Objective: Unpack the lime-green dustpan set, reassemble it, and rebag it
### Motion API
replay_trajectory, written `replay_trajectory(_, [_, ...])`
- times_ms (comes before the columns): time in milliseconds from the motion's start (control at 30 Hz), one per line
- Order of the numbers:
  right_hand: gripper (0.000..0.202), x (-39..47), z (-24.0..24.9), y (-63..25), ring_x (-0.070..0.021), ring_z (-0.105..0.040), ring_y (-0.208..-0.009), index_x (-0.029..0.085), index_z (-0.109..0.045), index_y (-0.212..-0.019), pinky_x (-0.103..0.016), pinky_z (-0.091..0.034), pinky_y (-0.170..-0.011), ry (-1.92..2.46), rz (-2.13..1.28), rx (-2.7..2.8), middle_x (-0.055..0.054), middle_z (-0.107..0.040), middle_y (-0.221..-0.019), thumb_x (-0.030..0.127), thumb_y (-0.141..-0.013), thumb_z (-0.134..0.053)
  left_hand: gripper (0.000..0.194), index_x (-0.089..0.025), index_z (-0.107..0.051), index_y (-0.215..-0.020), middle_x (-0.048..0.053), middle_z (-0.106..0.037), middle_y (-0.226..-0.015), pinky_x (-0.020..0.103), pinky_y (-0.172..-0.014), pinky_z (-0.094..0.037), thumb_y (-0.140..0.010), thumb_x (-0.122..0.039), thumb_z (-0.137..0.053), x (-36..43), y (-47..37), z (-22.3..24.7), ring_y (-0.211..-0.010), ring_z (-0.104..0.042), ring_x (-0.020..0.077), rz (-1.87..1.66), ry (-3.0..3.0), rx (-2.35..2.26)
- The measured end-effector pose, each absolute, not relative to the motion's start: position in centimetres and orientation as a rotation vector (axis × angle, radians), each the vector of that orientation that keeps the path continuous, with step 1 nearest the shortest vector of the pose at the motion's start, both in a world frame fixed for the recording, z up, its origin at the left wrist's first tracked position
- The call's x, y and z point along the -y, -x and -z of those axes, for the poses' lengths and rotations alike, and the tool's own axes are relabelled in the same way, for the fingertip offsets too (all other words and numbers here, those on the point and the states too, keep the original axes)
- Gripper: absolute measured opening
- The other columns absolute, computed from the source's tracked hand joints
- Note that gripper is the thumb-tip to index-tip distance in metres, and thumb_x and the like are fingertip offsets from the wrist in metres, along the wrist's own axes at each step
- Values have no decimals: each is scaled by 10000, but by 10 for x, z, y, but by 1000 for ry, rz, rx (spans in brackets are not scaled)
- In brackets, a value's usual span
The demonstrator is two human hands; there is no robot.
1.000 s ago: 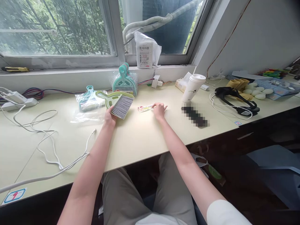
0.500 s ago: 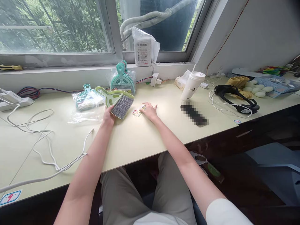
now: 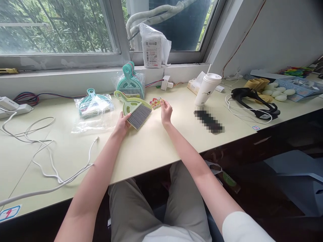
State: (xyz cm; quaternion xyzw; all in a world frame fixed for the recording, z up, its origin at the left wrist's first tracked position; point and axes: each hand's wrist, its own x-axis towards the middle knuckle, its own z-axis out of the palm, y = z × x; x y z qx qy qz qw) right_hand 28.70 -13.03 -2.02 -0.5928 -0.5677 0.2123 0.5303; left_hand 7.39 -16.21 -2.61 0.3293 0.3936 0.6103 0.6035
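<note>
Left hand [image 3: 123, 124]: grasping the green dustpan-and-brush set [image 3: 120, 96] by its near left side, thumb over the rim, remaining fingers largely hidden beneath. Handle pointed away towards the window, grey bristles [image 3: 139, 116] facing up and near the right hand. By judgement, gripped at the side so as to leave bristles and handle uncovered.

Right hand [image 3: 166, 112]: pinching a small printed card [image 3: 154, 103] at its right end between thumb and fingers. Held by the end, apparently, to keep most of the printed face exposed. Located just beyond the bristles, with left end close to the set's right corner; contact between them not possible to confirm. Clearance under the card likewise impossible to tell.

To the left, on the table [image 3: 151, 148]: teal sets in clear plastic [image 3: 94, 107], laid flat, probably for stability. Behind the green set: upright teal sets [image 3: 129, 84], standing close to the wall, seemingly for support. Farther right: white lidded cup [image 3: 205, 91] with straw, beside a tissue box [image 3: 192, 87]; nearer, a pixelated dark object [image 3: 209, 121], not identifiable. On the sill [image 3: 88, 76]: a wrapped package [image 3: 152, 53], upright against the window frame. White cable [image 3: 32, 194] looped at far left, apart from both hands.
</note>
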Motion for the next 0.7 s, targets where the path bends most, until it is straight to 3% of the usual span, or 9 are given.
replay_trajectory(100, [599, 143, 19, -272, -178, -512, -1387, 204, -472, -1486, -334, -400, -1154, 1331, -446, 1594, -75, -546, -1494, 506, -1041, -207, 390, -193, -587, -1192, 52, -694, -1077, 230, -709, -571, -829, -180, -729, 169, -89, 23, -852, -683, 143, -1389, -761, -839])
replay_trajectory(167, [579, 150, 23, -259, -193, -345, -1506, 228, -423, -1518, -444, -221, -1259, 1284, -414, 1889, -56, -419, -1589, 501, -1042, -238, 327, -181, -595, -1159, 53, -703, -1070, 229, -729, -579, -854, -196, -712, 170, -94, 22, -858, -689, 141, -1414, -735, -800])
replay_trajectory(267, [611, 153, 32, -244, -234, -100, -1581, 252, -226, -1591, -650, 16, -1228, 1295, -412, 2210, -44, -152, -1679, 508, -1038, -260, 272, -180, -599, -1114, 45, -714, -1063, 210, -713, -580, -860, -178, -698, 168, -91, 23, -839, -694, 127, -1460, -715, -793])
replay_trajectory(400, [670, 151, 39, -242, -229, 33, -1586, 264, -31, -1605, -711, 60, -1185, 1373, -470, 2313, -30, 23, -1686, 554, -1028, -207, 354, -172, -604, -1059, 40, -720, -994, 204, -666, -574, -747, -57, -726, 162, -80, 27, -793, -692, 125, -1447, -744, -876])
replay_trajectory(500, [689, 152, 39, -244, -253, 83, -1581, 245, -21, -1607, -700, 64, -1191, 1406, -466, 2316, -30, 53, -1685, 570, -1023, -190, 436, -170, -595, -1049, 42, -717, -963, 218, -638, -576, -669, 6, -714, 159, -78, 30, -783, -693, 139, -1444, -773, -889])
replay_trajectory(700, [757, 157, 37, -243, -306, 78, -1576, 212, -51, -1613, -637, 48, -1227, 1448, -456, 2321, -56, 85, -1683, 624, -1001, -222, 451, -166, -581, -1055, 53, -713, -958, 222, -621, -577, -654, -11, -719, 159, -80, 31, -768, -696, 145, -1440, -784, -919])
